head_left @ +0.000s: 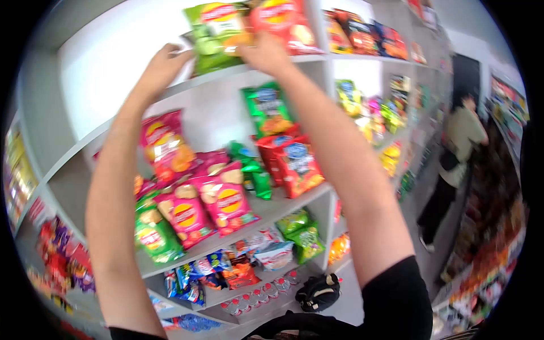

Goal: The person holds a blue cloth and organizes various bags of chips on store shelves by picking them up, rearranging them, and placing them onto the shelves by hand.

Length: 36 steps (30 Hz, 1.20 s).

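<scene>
On the upper shelf stands a green bag of chips (215, 42), upright and slightly blurred. My left hand (164, 71) is at its left edge, fingers closed on the side of the bag. My right hand (265, 54) grips the bag's right lower side, thumb and fingers over its front. Directly to the right, a red bag of chips (289, 31) leans close, partly behind my right hand. Both arms are raised and stretched out in front of me.
The shelf below holds pink chip bags (226, 198), a green bag (156, 235) and red bags (297, 164). Small snack packs (241, 275) and bottles (258, 297) sit lower. A black backpack (318, 293) rests below right. Another person (456, 147) stands in the aisle.
</scene>
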Each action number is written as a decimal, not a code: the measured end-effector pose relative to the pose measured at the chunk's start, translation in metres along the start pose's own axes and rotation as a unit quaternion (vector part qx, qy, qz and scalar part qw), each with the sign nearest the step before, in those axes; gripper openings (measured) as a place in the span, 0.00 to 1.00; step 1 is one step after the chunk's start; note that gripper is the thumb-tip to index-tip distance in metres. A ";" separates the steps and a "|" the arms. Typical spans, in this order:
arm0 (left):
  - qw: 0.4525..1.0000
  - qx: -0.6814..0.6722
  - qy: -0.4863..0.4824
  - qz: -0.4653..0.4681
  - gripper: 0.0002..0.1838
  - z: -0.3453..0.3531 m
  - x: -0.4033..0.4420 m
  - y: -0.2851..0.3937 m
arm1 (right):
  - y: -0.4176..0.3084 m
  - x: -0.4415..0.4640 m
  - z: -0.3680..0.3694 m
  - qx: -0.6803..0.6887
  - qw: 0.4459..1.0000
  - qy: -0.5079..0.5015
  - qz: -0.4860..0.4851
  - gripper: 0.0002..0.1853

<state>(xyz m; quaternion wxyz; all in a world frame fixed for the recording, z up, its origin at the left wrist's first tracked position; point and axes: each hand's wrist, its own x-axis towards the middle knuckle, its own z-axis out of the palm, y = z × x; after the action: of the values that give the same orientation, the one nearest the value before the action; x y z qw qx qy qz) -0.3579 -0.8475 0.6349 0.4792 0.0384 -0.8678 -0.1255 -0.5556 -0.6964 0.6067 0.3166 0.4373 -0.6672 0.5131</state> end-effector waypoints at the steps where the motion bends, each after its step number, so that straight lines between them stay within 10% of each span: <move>1: 0.997 -0.008 -0.033 -0.064 0.37 0.005 -0.001 0.011 | 0.000 0.001 0.006 -0.056 0.998 0.031 0.011 0.37; 12: 0.978 -0.089 -0.115 -0.150 0.26 0.023 0.034 0.008 | 0.001 -0.010 -0.009 0.086 0.996 0.016 0.026 0.32; 20: 0.978 -0.186 0.000 -0.091 0.40 0.007 -0.024 0.062 | -0.001 -0.005 -0.010 0.251 0.962 -0.013 -0.108 0.35; 21: 0.983 -0.171 0.010 -0.064 0.38 0.001 -0.023 0.046 | -0.010 -0.018 -0.025 0.235 0.962 0.044 -0.133 0.22; 25: 0.968 -0.229 0.062 -0.077 0.26 -0.001 -0.057 0.085 | -0.017 -0.028 -0.034 0.359 0.914 0.021 -0.190 0.24; 28: 0.967 -0.238 0.066 -0.055 0.24 0.007 -0.093 0.108 | -0.020 -0.055 -0.049 0.483 0.854 -0.035 -0.189 0.12; 36: 0.976 -0.189 -0.012 -0.106 0.27 0.041 -0.199 0.125 | 0.027 -0.184 -0.081 0.478 0.853 -0.207 -0.037 0.21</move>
<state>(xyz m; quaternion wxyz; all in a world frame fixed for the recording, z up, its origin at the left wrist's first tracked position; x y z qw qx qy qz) -0.2785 -0.6827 0.4820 0.4511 0.0370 -0.8251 -0.3380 -0.5059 -0.5690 0.4574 -0.0582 0.6550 -0.3737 0.6541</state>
